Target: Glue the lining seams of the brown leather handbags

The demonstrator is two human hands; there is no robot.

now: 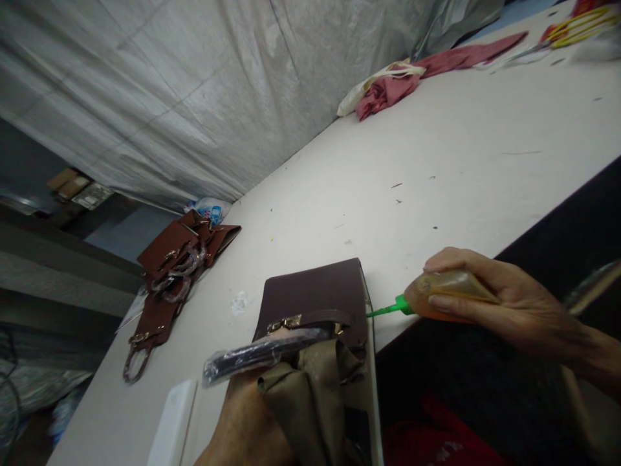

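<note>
My right hand [504, 304] is closed round a soft squeeze bottle of amber glue [446, 294]. Its green nozzle [385, 310] touches the right edge of a dark maroon handbag [320, 298] lying at the table's near edge. My left hand [252, 421] sits low in the view, under the bag's olive lining fabric [310, 395], and its fingers are hidden. A plastic-wrapped dark strap [262, 353] lies across the bag just above that hand. A gold buckle [286, 322] shows on the bag's front.
A pile of brown leather straps and bag parts [172, 278] lies at the left of the white table [460, 162]. Pink cloth [402, 81] and scissors with yellow handles [577, 26] lie at the far end. A white flat piece [172, 424] rests near the front. Grey sheeting hangs behind.
</note>
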